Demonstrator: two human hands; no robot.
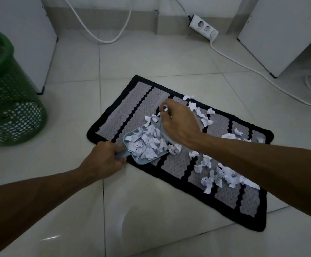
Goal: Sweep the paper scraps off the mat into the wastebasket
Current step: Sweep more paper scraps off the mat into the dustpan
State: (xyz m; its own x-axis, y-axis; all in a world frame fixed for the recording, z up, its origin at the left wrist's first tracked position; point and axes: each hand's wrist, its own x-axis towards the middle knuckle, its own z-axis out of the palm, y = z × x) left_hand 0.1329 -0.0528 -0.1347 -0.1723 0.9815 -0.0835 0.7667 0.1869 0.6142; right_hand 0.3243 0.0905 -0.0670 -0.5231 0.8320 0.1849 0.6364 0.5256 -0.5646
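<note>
A grey mat [143, 106] with black stripes and a black border lies on the tiled floor. White crumpled paper scraps [223, 175] are strewn over its right half. My left hand [102, 160] grips the handle of a small light-blue dustpan [141, 161] resting on the mat, heaped with scraps [147, 143]. My right hand [178, 125] is closed over the pan's far edge, holding what looks like a small brush, mostly hidden; a scrap shows between its fingers. A green mesh wastebasket [8, 93] stands at the far left, off the mat.
White cabinets stand at the back left [30, 34] and back right [284, 34]. A white power strip [204, 27] lies by the back wall, with white cables [243, 65] trailing across the floor to the right of the mat.
</note>
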